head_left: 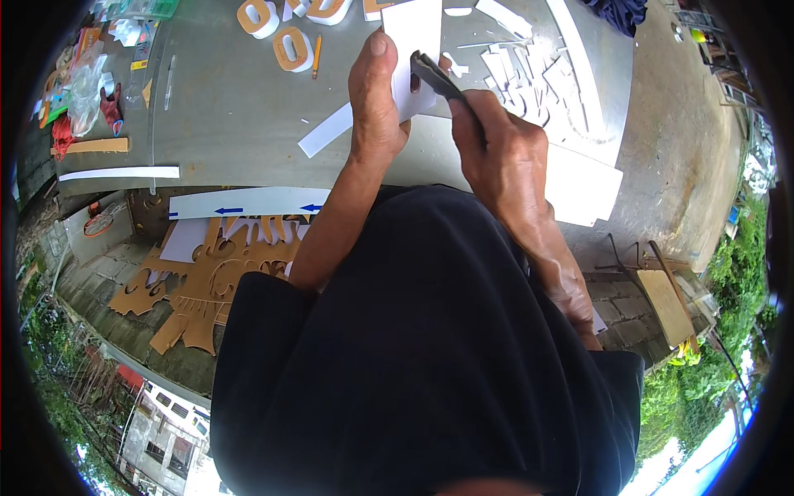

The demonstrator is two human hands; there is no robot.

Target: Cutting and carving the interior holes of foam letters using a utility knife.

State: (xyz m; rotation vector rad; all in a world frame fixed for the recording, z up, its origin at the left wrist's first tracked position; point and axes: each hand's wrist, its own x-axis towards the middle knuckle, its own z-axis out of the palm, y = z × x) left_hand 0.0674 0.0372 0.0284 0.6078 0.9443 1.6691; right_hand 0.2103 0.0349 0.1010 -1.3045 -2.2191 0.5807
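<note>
My left hand [377,95] grips a white flat board piece [411,29] along its left edge, thumb up on the near face and the other fingers mostly hidden behind it. My right hand [504,149] is closed round a dark grey, narrow tool [440,79] that looks like a folded strip; its exact kind cannot be made out. The tool's tip touches the board beside a dark slot-like opening. Below and left of the board, a white strip [325,131] lies on the grey table [240,124].
Thick letter-shaped pieces with tan faces [293,50] and a pencil [317,56] lie at the far side. Several white offcuts [529,78] are heaped on the right. Plastic bags [85,103] sit far left. Cut brown sheets [194,285] lie below the table's near edge.
</note>
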